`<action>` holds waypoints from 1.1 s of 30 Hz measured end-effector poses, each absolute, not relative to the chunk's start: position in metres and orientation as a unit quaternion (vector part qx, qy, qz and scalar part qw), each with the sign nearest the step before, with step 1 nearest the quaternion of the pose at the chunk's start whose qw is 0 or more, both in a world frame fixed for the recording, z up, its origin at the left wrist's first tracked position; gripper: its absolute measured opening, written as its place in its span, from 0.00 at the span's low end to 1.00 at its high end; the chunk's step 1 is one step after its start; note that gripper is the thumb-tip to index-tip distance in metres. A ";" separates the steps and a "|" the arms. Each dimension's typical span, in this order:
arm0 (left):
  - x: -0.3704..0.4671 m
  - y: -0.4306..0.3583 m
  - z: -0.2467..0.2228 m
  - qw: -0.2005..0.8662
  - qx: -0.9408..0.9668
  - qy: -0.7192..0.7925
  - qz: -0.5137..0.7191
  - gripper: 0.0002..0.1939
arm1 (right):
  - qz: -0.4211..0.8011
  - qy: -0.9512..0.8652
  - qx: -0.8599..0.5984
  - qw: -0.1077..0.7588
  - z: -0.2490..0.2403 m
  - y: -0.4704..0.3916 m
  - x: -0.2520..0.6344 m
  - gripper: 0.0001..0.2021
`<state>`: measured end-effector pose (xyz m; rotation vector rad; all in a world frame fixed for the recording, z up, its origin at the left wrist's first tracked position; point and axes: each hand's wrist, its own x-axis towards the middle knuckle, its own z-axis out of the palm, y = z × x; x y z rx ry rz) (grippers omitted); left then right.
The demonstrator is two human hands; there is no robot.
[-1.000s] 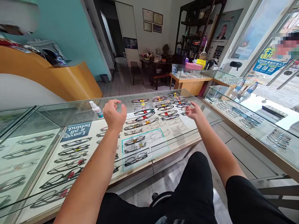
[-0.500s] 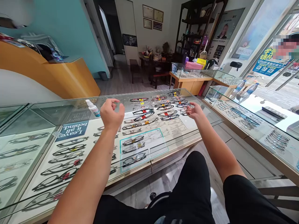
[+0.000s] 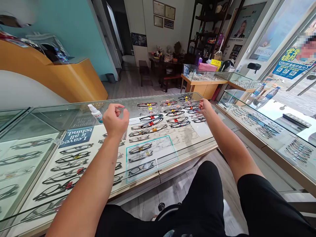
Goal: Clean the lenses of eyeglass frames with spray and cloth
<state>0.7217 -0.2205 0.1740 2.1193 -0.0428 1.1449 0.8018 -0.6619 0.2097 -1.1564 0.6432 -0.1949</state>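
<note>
My left hand (image 3: 115, 119) is raised over the glass display case (image 3: 163, 166), its fingers half curled and the thumb apart from them. Nothing shows between the thumb and the fingers. A white spray bottle (image 3: 95, 113) stands on the glass just left of this hand. Partly behind my left wrist is a small clear object (image 3: 124, 134) of a kind I cannot make out. Over the far right part of the case, my right hand (image 3: 204, 107) is loosely bent, fingertips pointing left, with nothing visible in it. Rows of eyeglasses (image 3: 140, 148) lie under the glass below both hands.
A dark blue printed card (image 3: 77, 136) lies among the frames at left. Another glass case (image 3: 261, 121) runs along my right side. Farther back are a wooden counter (image 3: 79, 79), a bench (image 3: 144, 72) and a waste bin (image 3: 110, 78). My knee (image 3: 207, 177) is close to the case's front edge.
My right hand has risen slightly, and its fingers are more drawn in. My left hand has shifted a little left, keeping much the same shape. The view has tilted slightly.
</note>
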 end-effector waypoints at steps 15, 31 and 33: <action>0.723 -0.218 0.173 0.353 0.832 -0.007 0.428 0.06 | -0.104 0.336 -0.576 0.738 0.202 -0.656 0.823 0.09; 0.727 -0.215 0.169 0.354 0.830 -0.012 0.432 0.03 | -0.117 0.082 -0.619 0.772 0.266 -0.605 0.808 0.09; 0.726 -0.215 0.169 0.353 0.833 -0.002 0.426 0.04 | -0.112 0.036 -0.610 0.783 0.270 -0.575 0.803 0.10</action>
